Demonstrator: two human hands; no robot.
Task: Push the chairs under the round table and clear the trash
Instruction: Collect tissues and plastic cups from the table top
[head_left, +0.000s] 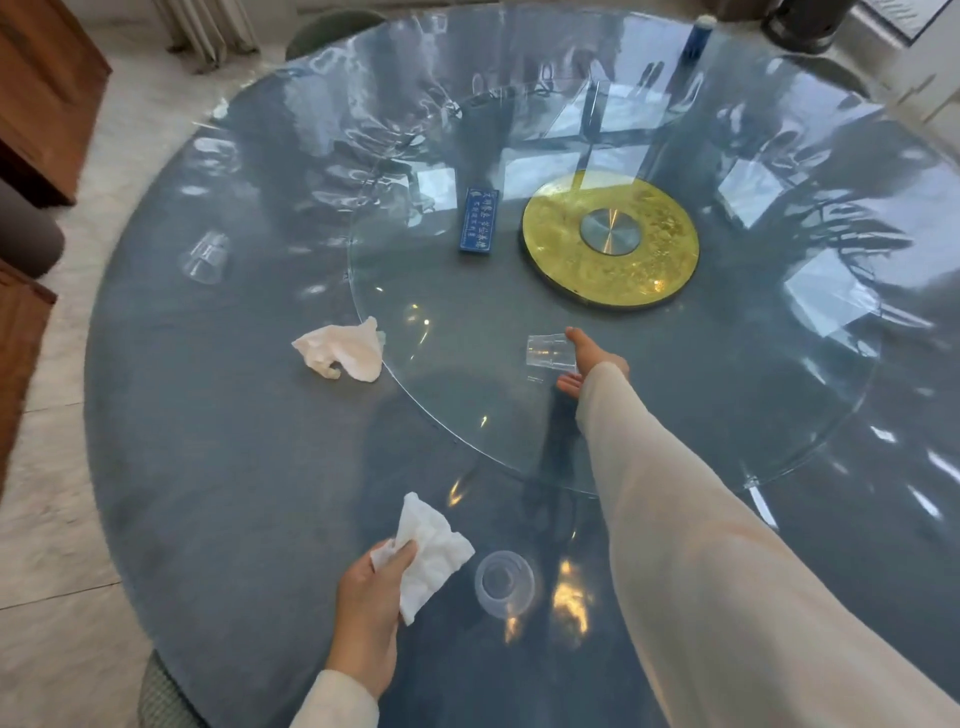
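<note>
Trash lies scattered over the round bench (234, 467): a crumpled white tissue (340, 351) at the rim of the glass turntable (415, 395), a clear cup on its side (205, 257) near the left edge, and an upright clear cup (504, 582) close to the near edge. A second tissue (431, 556), creased and white, is pinched between the thumb and curled fingers of my left hand (371, 597), just left of the upright cup. My right hand (587, 364) reaches across the turntable, with the thumb above and the fingers below the end of a tipped cup (550, 353), pinching it; this cup is transparent and lies on the glass. Beyond it are a gold disc (610, 241) and, just beside that, a blue box (479, 221). A blue bottle (696, 36) stands at the far edge. One chair (161, 696) shows under the near-left edge and another chair back (332, 26) at the far rim. Pale floor (78, 493) runs along the left side, bounded by a wooden cabinet (41, 88).
</note>
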